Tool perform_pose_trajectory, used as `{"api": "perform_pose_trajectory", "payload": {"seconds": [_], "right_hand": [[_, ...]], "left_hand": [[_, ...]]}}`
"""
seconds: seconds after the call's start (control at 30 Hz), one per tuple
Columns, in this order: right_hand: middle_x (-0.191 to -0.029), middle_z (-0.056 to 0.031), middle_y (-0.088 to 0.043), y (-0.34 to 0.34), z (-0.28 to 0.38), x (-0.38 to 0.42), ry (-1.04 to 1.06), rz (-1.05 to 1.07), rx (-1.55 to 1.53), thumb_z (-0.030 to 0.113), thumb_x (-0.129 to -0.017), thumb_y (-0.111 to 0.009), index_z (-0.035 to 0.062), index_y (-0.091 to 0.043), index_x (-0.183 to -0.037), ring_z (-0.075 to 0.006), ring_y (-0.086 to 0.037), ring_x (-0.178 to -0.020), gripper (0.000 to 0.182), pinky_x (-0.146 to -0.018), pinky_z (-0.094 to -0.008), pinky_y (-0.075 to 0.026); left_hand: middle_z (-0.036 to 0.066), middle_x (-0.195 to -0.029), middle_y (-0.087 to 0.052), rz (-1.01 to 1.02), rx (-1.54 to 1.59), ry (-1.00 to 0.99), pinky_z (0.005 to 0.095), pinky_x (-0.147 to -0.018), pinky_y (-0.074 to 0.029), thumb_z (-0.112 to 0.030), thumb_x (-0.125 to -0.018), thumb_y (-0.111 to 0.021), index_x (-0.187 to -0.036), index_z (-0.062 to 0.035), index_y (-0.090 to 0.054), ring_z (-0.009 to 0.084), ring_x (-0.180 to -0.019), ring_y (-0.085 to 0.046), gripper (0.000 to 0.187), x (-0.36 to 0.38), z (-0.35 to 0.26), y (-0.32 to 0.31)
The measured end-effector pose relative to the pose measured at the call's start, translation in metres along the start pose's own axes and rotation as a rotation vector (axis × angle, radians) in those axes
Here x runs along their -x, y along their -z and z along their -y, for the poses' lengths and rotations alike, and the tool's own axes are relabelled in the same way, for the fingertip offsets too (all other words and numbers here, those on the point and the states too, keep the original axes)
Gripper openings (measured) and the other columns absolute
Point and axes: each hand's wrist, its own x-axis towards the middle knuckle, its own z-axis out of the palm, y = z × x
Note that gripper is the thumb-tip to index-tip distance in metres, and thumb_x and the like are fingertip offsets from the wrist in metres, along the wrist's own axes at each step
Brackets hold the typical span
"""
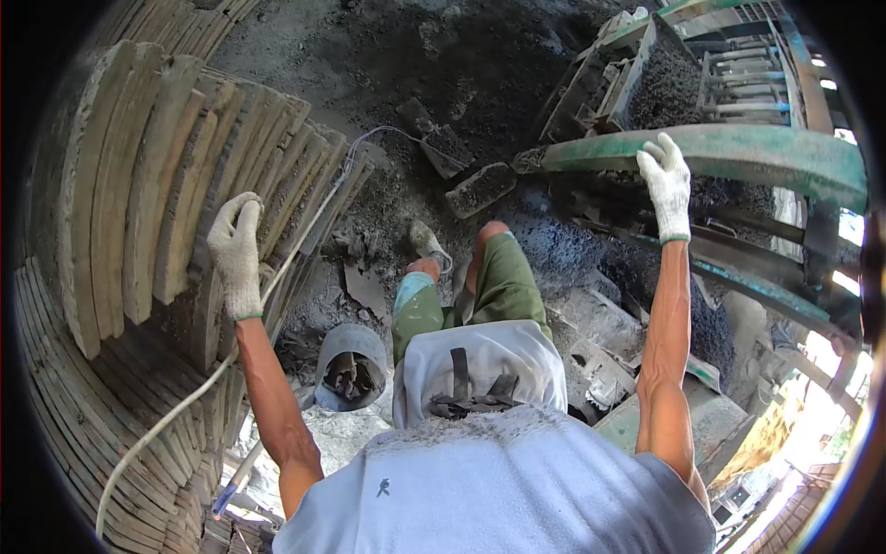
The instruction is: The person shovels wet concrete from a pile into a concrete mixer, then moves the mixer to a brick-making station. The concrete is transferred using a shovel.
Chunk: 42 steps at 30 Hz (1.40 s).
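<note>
My left hand (236,251), in a white knit glove, is raised in front of a stack of weathered wooden boards (148,185). Its fingers are bent with the tips drawn together; I cannot tell what is between them, if anything. A pale cable (198,392) runs just behind the wrist. On the other side, my gloved right hand (665,185) overlaps a green metal beam (775,154) with its fingers extended and parted. The beam belongs to a machine frame and reaches across at hand height.
A round bucket (329,360) with scraps inside stands left of my legs. Ahead on the dark, gritty floor lies a dusty block (480,189). Dark granular material fills a metal trough (664,78) at the upper right. More stacked boards (101,415) line the lower left.
</note>
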Motion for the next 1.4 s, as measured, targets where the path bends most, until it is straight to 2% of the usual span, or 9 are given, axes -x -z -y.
{"api": "perform_pose_trajectory", "payload": {"seconds": [0.6, 0.8, 0.9, 0.97, 1.03, 1.07, 1.1, 1.23, 1.4], "right_hand": [[-0.126, -0.0214, -0.07, -0.153, -0.066, -0.049, -0.173, 0.366, 0.35, 0.021, -0.081, -0.073, -0.0016, -0.055, -0.14, -0.0306, -0.068, -0.116, 0.065, -0.101, -0.0374, -0.052], [-0.109, -0.0186, -0.072, -0.215, -0.118, -0.157, -0.019, 0.596, 0.465, 0.017, -0.075, -0.068, -0.0033, -0.068, -0.123, -0.0272, -0.069, -0.1, 0.051, -0.091, -0.0354, -0.054], [-0.098, -0.0168, -0.073, -0.245, -0.066, -0.23, -0.043, 0.764, 0.49, 0.012, -0.078, -0.066, -0.0026, -0.07, -0.116, -0.0241, -0.069, -0.092, 0.041, -0.081, -0.0359, -0.055], [-0.087, -0.0115, -0.07, -0.26, -0.066, -0.276, -0.317, 0.747, 0.251, 0.011, -0.08, -0.066, -0.0021, -0.07, -0.115, -0.019, -0.066, -0.077, 0.038, -0.067, -0.0341, -0.053], [-0.08, -0.0069, -0.067, -0.263, -0.081, -0.341, -0.294, 0.905, 0.244, 0.01, -0.08, -0.068, -0.0024, -0.068, -0.113, -0.0149, -0.061, -0.067, 0.035, -0.059, -0.032, -0.049], [-0.073, -0.0054, -0.064, -0.266, -0.082, -0.359, -0.215, 0.768, 0.163, 0.009, -0.078, -0.068, 0.0, -0.066, -0.099, -0.0138, -0.059, -0.06, 0.023, -0.053, -0.0317, -0.047], [-0.086, -0.0094, -0.07, -0.262, -0.064, -0.387, -0.332, 0.835, 0.256, 0.014, -0.079, -0.07, -0.0051, -0.065, -0.123, -0.0152, -0.063, -0.071, 0.048, -0.066, -0.0305, -0.052], [-0.067, -0.0055, -0.055, -0.276, -0.042, -0.483, -0.512, 0.75, 0.042, -0.007, -0.078, -0.061, -0.0033, -0.059, -0.118, -0.0139, -0.052, -0.049, 0.04, -0.043, -0.0327, -0.041], [-0.074, -0.0098, -0.061, -0.335, -0.001, -0.596, -0.374, 0.907, 0.09, -0.005, -0.079, -0.062, -0.0076, -0.055, -0.132, -0.0169, -0.058, -0.053, 0.054, -0.046, -0.0328, -0.046]], "left_hand": [[0.008, -0.114, -0.074, -0.245, 0.052, 0.199, 0.0308, -0.091, -0.052, -0.023, -0.101, -0.067, -0.118, 0.003, -0.072, 0.0155, -0.103, -0.066, 0.031, -0.022, 0.008, -0.034], [0.019, -0.121, -0.071, -0.373, -0.146, 0.271, 0.0371, -0.094, -0.052, -0.043, -0.098, -0.068, -0.127, 0.0014, -0.066, 0.0264, -0.105, -0.068, 0.053, -0.048, 0.002, -0.105], [0.018, -0.116, -0.071, -0.54, -0.175, 0.438, 0.0409, -0.09, -0.051, -0.041, -0.098, -0.068, -0.126, 0.0017, -0.065, 0.0296, -0.103, -0.067, 0.051, -0.076, -0.02, -0.133], [0.018, -0.104, -0.07, -0.829, -0.177, 0.49, 0.0421, -0.086, -0.05, -0.038, -0.097, -0.07, -0.117, 0.0025, -0.067, 0.0318, -0.096, -0.066, 0.045, -0.093, -0.019, -0.158], [0.019, -0.098, -0.067, -0.846, -0.476, 0.7, 0.0427, -0.084, -0.05, -0.034, -0.095, -0.071, -0.111, 0.0017, -0.065, 0.0338, -0.092, -0.065, 0.04, -0.094, -0.02, -0.167], [0.019, -0.097, -0.066, -0.848, -0.495, 0.721, 0.0436, -0.084, -0.05, -0.034, -0.095, -0.071, -0.112, 0.0005, -0.063, 0.0349, -0.091, -0.065, 0.039, -0.093, -0.01, -0.17], [0.02, -0.097, -0.065, -0.853, -0.516, 0.737, 0.0445, -0.083, -0.05, -0.033, -0.095, -0.071, -0.112, -0.0006, -0.062, 0.036, -0.091, -0.065, 0.038, -0.089, 0.0, -0.168], [0.022, -0.112, -0.066, -0.889, -0.55, 0.649, 0.0464, -0.089, -0.05, -0.034, -0.095, -0.067, -0.121, -0.0026, -0.06, 0.04, -0.105, -0.065, 0.041, -0.089, -0.003, -0.174], [0.022, -0.109, -0.072, -0.861, -0.078, 1.099, 0.048, -0.091, -0.05, -0.043, -0.096, -0.064, -0.11, 0.001, -0.069, 0.0412, -0.106, -0.067, 0.047, -0.116, -0.048, -0.197]]}}
